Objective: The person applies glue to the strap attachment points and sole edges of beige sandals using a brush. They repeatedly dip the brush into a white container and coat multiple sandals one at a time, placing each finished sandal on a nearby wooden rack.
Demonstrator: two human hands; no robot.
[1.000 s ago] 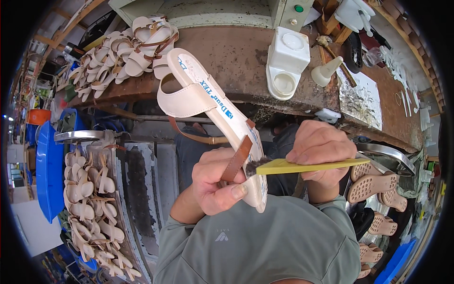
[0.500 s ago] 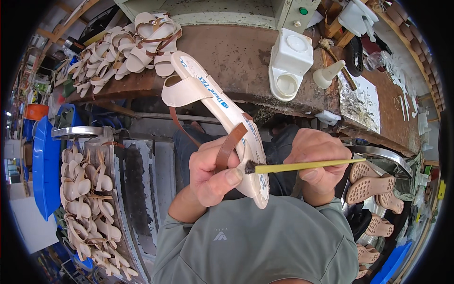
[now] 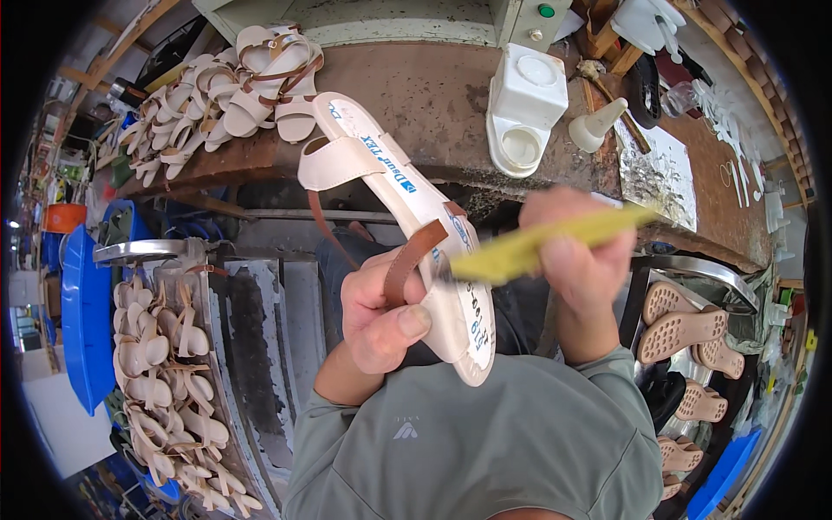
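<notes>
My left hand (image 3: pixel 381 314) is closed round the heel end of a cream sandal upper on its last (image 3: pixel 407 186), near a loose brown strap (image 3: pixel 414 262). The printed underside faces up, with the toe pointing to the upper left. My right hand (image 3: pixel 582 256) grips a yellow-handled brush (image 3: pixel 529 250), which is blurred by motion. Its dark bristle end meets or lies just over the underside beside the brown strap; contact is too smeared to tell.
Ahead on the brown bench (image 3: pixel 403 104) lie piled sandal uppers (image 3: pixel 208 100), a white dispenser (image 3: pixel 529 100) and a squeeze bottle (image 3: pixel 598 126). More uppers (image 3: pixel 160 364) fill a rack at left. Tan soles (image 3: pixel 685 334) sit on a rack at right.
My right hand has lifted and turned the brush, so its handle slants up to the right and shows its broad side. My left hand keeps its hold on the sandal, which has barely shifted.
</notes>
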